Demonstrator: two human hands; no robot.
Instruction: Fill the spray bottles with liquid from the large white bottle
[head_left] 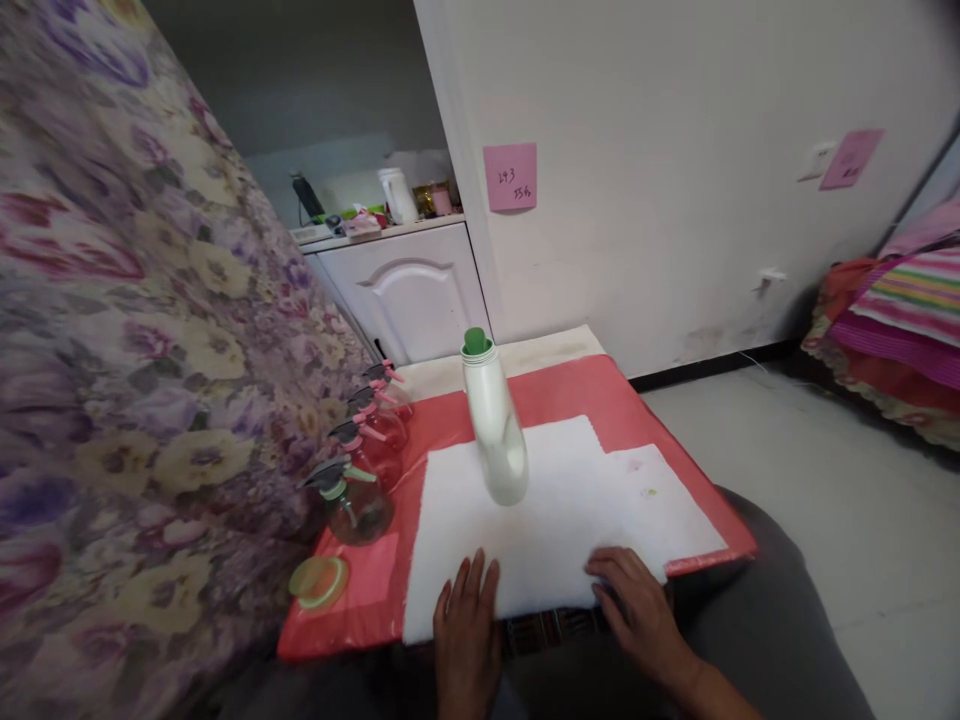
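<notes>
A pale bottle (496, 430) with a green spout at its neck stands upright on a white cloth (547, 540), beyond both hands. My left hand (466, 610) rests flat on the cloth's near edge, fingers stretched out and nothing in it. At the near right edge of the cloth lies my right hand (634, 600), its fingers loosely bent and apart, holding nothing visible. Neither hand touches the bottle. A yellow-green round lid (319, 582) lies at the table's left front corner.
Several clear spray bottles (358, 510) with pink or green collars line the left side of the red-covered table (360, 625). A floral curtain (150, 400) hangs close on the left. Behind are a white cabinet (409, 290) and a wall. A bed (900, 330) stands far right.
</notes>
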